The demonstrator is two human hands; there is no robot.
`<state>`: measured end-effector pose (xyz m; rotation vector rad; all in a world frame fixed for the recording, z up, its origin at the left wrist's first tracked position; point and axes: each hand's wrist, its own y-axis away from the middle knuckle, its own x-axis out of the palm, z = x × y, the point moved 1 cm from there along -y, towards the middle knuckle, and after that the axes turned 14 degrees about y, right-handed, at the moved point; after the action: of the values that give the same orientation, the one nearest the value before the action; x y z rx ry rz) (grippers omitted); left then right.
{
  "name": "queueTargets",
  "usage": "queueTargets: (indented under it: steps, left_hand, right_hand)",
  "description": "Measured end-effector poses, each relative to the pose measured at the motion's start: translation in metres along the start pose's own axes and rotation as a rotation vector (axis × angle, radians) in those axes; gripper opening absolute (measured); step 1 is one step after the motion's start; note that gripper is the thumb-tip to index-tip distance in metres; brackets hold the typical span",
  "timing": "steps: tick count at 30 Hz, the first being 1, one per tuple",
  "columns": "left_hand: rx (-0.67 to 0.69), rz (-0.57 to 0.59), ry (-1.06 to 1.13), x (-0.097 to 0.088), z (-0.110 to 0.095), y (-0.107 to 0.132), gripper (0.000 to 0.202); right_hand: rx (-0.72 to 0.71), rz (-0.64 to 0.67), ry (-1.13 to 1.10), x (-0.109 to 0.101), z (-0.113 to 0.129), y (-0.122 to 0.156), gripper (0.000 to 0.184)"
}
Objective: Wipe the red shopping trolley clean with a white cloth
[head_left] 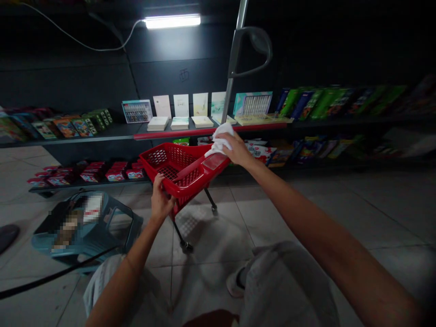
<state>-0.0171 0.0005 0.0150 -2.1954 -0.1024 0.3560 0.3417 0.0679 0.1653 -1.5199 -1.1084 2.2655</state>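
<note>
A small red shopping cart (190, 193) with a perforated basket stands in front of me, on thin dark legs with casters. My left hand (161, 200) is closed over the near left rim of its basket, fingers on top and thumb lower down. At the cart's right end, my right hand (235, 147) presses a bunched white cloth (220, 138) against the red handle part. That hand is closed around the cloth, and some of its fingers are hidden in the folds.
Behind the cart runs a shelf (211, 131) with upright booklets and snack packs. A metal pole with a grey loop handle (252, 52) rises there. At left stands a blue-green plastic stool (116, 227) with blurred items on it; a black strap (61, 272) crosses nearby.
</note>
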Motion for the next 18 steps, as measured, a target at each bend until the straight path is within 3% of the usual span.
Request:
queueTargets:
  steps: [3, 6, 12, 18]
  left_hand:
    - [-0.008, 0.026, 0.04, -0.005, 0.004, -0.002, 0.082]
    - [-0.01, 0.041, 0.055, -0.007, 0.007, -0.002, 0.083]
    - [-0.014, 0.013, 0.052, -0.006, 0.008, 0.001, 0.086]
    - [-0.033, -0.023, 0.065, 0.0, 0.0, 0.0, 0.083]
  right_hand:
    - [0.167, -0.114, 0.057, 0.001, -0.038, 0.009, 0.053]
    - [0.315, -0.257, 0.081, 0.007, -0.052, 0.018, 0.051]
    - [0.49, -0.51, 0.079, 0.031, -0.039, 0.042, 0.046]
    - [0.576, -0.645, 0.009, 0.048, -0.035, 0.068, 0.039]
